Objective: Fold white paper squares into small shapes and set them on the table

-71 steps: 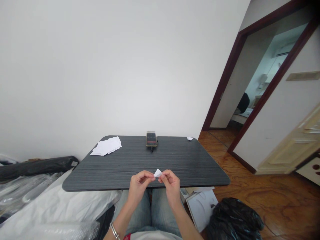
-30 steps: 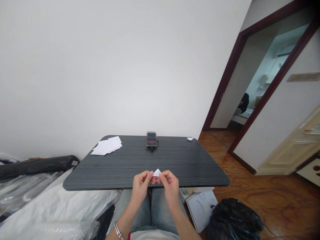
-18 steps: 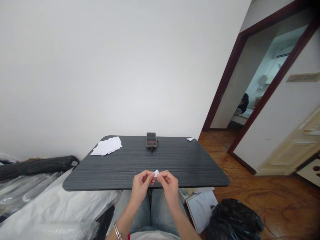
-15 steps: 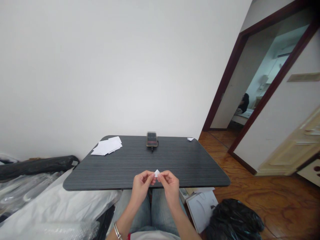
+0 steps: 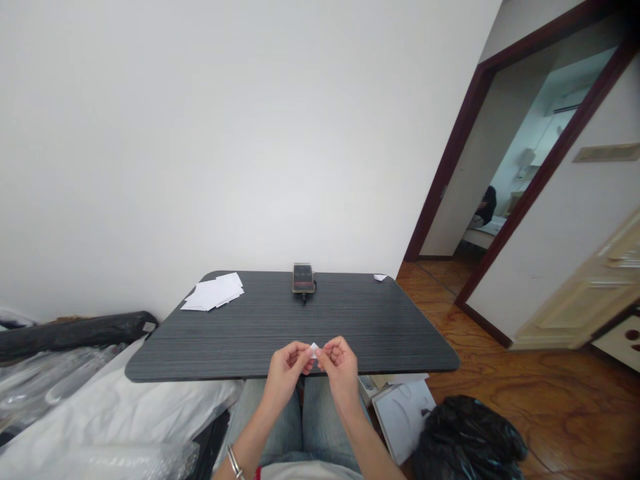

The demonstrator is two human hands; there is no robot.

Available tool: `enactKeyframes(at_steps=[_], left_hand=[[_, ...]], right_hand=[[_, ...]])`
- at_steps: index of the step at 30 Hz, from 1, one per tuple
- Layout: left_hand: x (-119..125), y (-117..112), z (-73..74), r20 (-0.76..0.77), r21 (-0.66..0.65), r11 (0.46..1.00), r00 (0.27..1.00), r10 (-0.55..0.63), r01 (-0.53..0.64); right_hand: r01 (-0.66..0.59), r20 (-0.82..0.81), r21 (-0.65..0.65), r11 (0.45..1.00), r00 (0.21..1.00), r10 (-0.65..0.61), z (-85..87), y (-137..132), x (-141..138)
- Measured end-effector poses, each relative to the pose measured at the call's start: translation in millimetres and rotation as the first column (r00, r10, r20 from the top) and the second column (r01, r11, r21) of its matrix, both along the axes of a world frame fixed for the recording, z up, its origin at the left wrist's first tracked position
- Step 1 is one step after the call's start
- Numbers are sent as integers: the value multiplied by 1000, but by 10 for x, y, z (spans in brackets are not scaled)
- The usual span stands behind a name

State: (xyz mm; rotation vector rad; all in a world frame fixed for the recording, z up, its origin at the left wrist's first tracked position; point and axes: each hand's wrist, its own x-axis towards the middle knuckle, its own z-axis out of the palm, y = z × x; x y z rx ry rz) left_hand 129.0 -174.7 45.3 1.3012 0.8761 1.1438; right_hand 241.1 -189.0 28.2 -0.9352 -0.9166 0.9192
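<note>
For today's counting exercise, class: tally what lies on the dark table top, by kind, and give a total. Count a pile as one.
Phones: 1
Piles of white paper: 1
Small loose white paper pieces: 1
Total: 3

White paper scrap [image 5: 313,350], clock centre: matt, smooth. Desk [image 5: 380,340]: dark grey laminate, fine ribbed grain, matt. Paper sheets [image 5: 213,293], 10 o'clock: matt white. Phone [image 5: 303,278], 12 o'clock: glossy glass face. Black plastic bag [image 5: 467,440], 4 o'clock: crinkled, shiny. Wood floor [image 5: 550,393], 3 o'clock: glossy varnish. Bubble wrap [image 5: 55,387], 9 o'clock: translucent plastic.
</note>
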Motion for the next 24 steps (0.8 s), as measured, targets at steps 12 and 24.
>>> enactKeyframes(at_steps=[12, 24], left_hand=[[-3, 19, 10, 121, -114, 993, 993, 13, 1], [-22, 57, 16, 122, -11, 998, 990, 65, -64]], right_hand=[[-55, 15, 49, 997, 998, 55, 35, -35, -24], [-121, -28, 33, 992, 992, 122, 63, -47, -29]])
